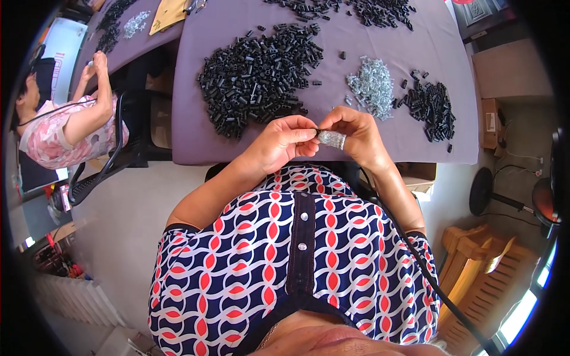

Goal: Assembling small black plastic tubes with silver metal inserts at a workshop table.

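Note:
My left hand (284,140) and my right hand (361,135) meet above the near edge of the table, fingers closed in a pinch. Between their fingertips is a small black piece (319,132), mostly covered. A silvery, glittering patch (332,139) lies at the right hand's fingers; I cannot tell whether it is a wrap or a cluster of clear bits. A large heap of short black plastic tubes (255,77) spreads beyond my left hand. Past my right hand sit a pile of small clear pieces (372,88) and a smaller heap of black tubes (428,107).
More black tubes (380,10) lie at the far side of the purple cloth-covered table (338,47). At left, another person (71,121) works at a neighbouring table beside a black chair (122,130). A wooden chair (484,267) and a black fan-like stand (482,191) are on the right.

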Available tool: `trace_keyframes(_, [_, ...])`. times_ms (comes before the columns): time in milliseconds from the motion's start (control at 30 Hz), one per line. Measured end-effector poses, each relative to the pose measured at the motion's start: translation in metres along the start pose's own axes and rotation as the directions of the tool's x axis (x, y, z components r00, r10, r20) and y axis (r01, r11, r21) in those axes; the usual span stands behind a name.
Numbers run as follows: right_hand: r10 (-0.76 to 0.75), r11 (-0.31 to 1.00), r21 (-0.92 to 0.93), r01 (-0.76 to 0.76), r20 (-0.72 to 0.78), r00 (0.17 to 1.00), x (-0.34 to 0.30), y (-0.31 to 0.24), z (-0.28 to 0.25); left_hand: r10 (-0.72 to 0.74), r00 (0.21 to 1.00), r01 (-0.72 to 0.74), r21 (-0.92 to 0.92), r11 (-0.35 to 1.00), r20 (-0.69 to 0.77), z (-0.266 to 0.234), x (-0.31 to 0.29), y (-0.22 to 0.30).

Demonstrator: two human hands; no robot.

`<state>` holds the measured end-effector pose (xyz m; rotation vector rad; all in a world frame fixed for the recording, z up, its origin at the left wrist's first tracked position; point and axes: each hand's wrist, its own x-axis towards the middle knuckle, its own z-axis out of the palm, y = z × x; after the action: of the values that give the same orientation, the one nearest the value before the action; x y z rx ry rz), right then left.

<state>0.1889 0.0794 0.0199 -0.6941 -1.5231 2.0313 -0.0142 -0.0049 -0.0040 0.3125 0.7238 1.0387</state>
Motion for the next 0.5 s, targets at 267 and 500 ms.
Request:
trace_keyframes(267, [-0.097,0.895,-0.439,0.075,-0.029,0.995,-0.005,-0.027,0.016,-0.005,1.000,0.005,-0.019,1.000,0.013,0.000,0.000,0.002])
trace_keyframes(500, [-0.072,0.913,-0.396,0.099,0.083,0.994,-0.001,-0.037,0.011,-0.067,0.988,0.066,0.013,0.998,0.139,-0.001,-0.005,0.009])
